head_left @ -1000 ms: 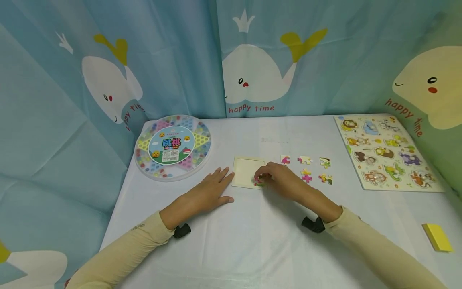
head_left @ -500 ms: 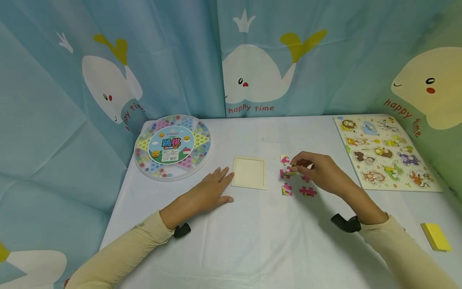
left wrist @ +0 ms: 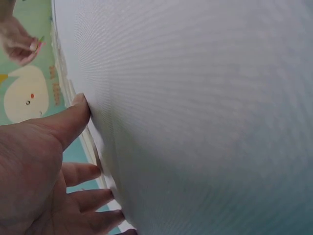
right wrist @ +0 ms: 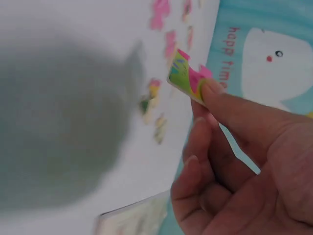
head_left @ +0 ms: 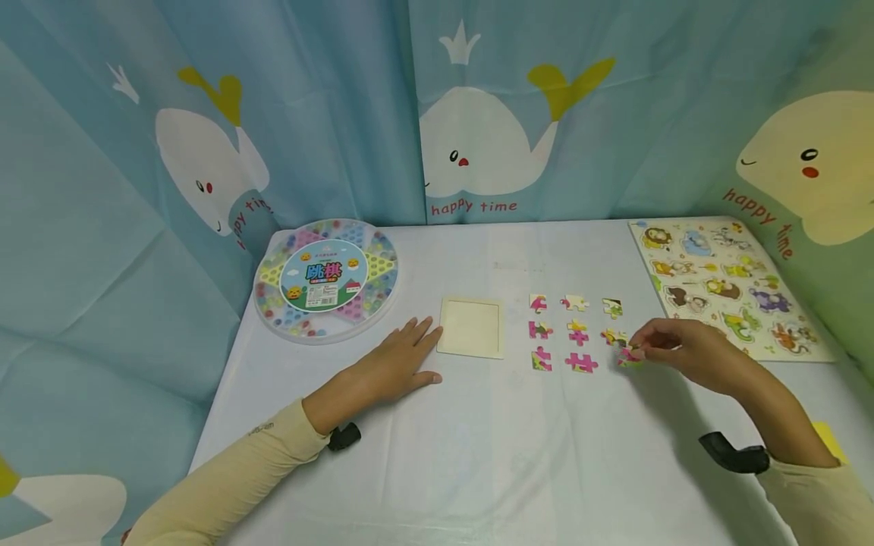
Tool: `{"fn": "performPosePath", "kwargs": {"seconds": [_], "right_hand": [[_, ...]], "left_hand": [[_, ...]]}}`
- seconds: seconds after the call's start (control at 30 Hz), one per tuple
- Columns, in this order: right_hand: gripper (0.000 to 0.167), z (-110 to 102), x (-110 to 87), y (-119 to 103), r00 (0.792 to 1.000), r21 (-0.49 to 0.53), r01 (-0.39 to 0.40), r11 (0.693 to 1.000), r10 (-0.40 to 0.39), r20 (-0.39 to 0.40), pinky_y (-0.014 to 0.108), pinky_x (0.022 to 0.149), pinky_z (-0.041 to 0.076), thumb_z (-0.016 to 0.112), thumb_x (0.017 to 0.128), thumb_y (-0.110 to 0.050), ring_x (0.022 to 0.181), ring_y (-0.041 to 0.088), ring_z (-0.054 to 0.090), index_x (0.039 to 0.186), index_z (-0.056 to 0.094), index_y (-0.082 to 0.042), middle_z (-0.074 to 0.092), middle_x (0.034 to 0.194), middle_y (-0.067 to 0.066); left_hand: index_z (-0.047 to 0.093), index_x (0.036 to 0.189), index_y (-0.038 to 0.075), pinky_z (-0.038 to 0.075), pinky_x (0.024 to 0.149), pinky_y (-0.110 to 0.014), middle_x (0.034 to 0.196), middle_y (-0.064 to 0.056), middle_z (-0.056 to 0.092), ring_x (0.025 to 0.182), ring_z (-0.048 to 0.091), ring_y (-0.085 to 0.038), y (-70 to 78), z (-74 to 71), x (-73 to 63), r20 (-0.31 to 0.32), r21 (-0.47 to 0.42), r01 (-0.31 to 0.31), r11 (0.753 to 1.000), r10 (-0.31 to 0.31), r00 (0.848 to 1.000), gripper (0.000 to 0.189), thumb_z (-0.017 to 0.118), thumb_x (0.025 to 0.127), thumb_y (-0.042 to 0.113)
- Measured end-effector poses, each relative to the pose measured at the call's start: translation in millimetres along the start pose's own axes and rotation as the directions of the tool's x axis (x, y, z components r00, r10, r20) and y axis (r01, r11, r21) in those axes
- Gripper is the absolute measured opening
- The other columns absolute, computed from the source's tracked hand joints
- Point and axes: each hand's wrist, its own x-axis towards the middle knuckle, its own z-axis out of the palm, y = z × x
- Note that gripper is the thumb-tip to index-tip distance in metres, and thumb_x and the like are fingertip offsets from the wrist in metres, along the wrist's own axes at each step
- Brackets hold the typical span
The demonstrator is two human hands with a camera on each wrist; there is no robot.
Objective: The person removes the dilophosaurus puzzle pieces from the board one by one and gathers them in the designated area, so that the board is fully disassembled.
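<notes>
My right hand [head_left: 690, 353] pinches a pink and green jigsaw piece [right wrist: 188, 76] between thumb and fingers, held above the table at the lower right of the loose pieces. Several other jigsaw pieces [head_left: 580, 363] lie in rows on the white cloth, to the left of that hand. My left hand [head_left: 396, 360] rests on the table with its fingers straight and spread. Its fingertips touch or nearly touch the left edge of a square wooden puzzle tray [head_left: 471, 301], whose recess holds no pieces. In the left wrist view the left thumb [left wrist: 73, 115] and fingers press on the cloth.
A round Chinese checkers box [head_left: 326, 277] stands at the table's back left. An animal puzzle board [head_left: 734, 288] lies at the back right, close behind my right hand. A yellow block [head_left: 830, 440] is partly hidden by the right forearm. Whale-print curtains [head_left: 328, 114] enclose the table.
My right hand has moved from the tray to the right, past the rows of pieces, carrying the jigsaw piece. The left hand stays where it was.
</notes>
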Motion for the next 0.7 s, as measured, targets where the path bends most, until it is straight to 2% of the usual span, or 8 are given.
{"fn": "performPosePath", "kwargs": {"seconds": [0.1, 0.2, 0.33, 0.47, 0.7], "right_hand": [[0.006, 7, -4.3, 11, 0.999, 0.046, 0.041, 0.998, -0.043, 0.029, 0.024, 0.068, 0.050, 0.072, 0.100, -0.007, 0.082, -0.001, 0.062, 0.101, 0.075, -0.012, 0.071, 0.089, -0.005], [0.010, 14, -4.1, 17, 0.997, 0.064, 0.070, 0.995, -0.071, 0.020, 0.023, 0.068, 0.051, 0.072, 0.098, -0.003, 0.082, -0.001, 0.062, 0.100, 0.075, -0.012, 0.071, 0.088, -0.005], [0.006, 22, -0.2, 18, 1.000, 0.026, 0.014, 1.000, -0.014, -0.004, 0.024, 0.068, 0.052, 0.073, 0.099, -0.008, 0.085, -0.002, 0.060, 0.103, 0.075, -0.012, 0.071, 0.094, -0.002], [0.008, 29, 3.9, 16, 0.999, -0.024, -0.041, 0.999, 0.040, -0.015, 0.029, 0.070, 0.049, 0.074, 0.100, -0.014, 0.089, 0.009, 0.057, 0.106, 0.076, -0.010, 0.068, 0.104, 0.006], [0.007, 43, 3.5, 13, 0.997, -0.110, -0.037, 0.993, 0.028, -0.078, 0.028, 0.067, 0.047, 0.076, 0.096, -0.006, 0.088, 0.021, 0.057, 0.102, 0.074, -0.007, 0.056, 0.098, 0.012]], "left_hand": [[0.027, 0.167, 0.005, 0.023, 0.128, -0.058, 0.175, -0.020, 0.019, 0.161, 0.016, -0.043, -0.8, 0.2, 0.6, 0.002, -0.001, 0.004, 1.000, -0.004, 1.000, 0.080, 0.060, 0.107, 0.046], [0.026, 0.168, 0.006, 0.023, 0.128, -0.058, 0.175, -0.019, 0.018, 0.162, 0.016, -0.042, -1.5, 0.8, 1.4, 0.009, 0.005, 0.011, 1.000, -0.011, 1.000, 0.081, 0.060, 0.107, 0.047], [0.025, 0.168, 0.006, 0.023, 0.128, -0.057, 0.175, -0.018, 0.017, 0.162, 0.015, -0.042, -2.1, 0.9, 2.0, 0.013, 0.007, 0.015, 1.000, -0.015, 1.000, 0.081, 0.059, 0.107, 0.048], [0.025, 0.168, 0.007, 0.023, 0.128, -0.057, 0.176, -0.018, 0.017, 0.162, 0.015, -0.042, -1.8, 0.5, 2.3, 0.014, 0.008, 0.016, 1.000, -0.016, 1.000, 0.081, 0.059, 0.107, 0.048], [0.025, 0.168, 0.006, 0.023, 0.128, -0.057, 0.176, -0.018, 0.016, 0.162, 0.015, -0.041, -1.7, 1.2, 3.0, 0.023, 0.021, 0.012, 1.000, -0.013, 1.000, 0.082, 0.060, 0.107, 0.048]]}}
